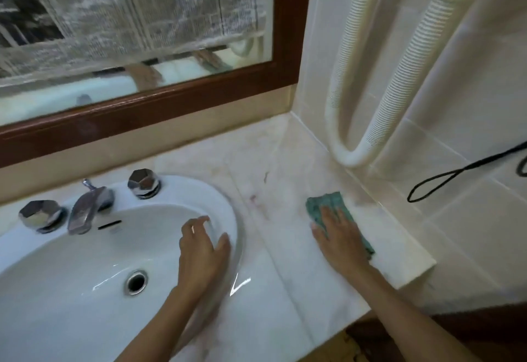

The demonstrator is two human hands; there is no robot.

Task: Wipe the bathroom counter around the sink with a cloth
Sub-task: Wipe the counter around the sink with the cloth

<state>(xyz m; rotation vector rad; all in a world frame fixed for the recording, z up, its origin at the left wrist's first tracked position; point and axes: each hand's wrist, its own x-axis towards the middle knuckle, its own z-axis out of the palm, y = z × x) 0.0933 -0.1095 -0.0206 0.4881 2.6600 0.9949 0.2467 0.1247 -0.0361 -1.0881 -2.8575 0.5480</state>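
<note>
**A:** Entry: where is the cloth?

**B:** The teal cloth lies on the counter near its right edge, just beside the tiled wall. The right hand is flat on top of it, fingers straight and pressing. Its grip is wide and nothing is pinched.

**A:** And the left hand?

**B:** The left hand is at the right rim of the sink, fingers loosely curled, grip holding nothing. The blur hides whether it touches the rim.

**A:** Progress?

**B:** I judge it early to midway. Reddish smears and a dark fleck show on the counter between sink and cloth, toward the back edge. They look unwiped. The surface does not show which parts the cloth has covered.

**A:** Remaining?

**B:** Probably those marks, the strip along the back edge behind the faucet, the back right corner near the white hose, and the front edge. The counter left of the sink is out of view.
</note>
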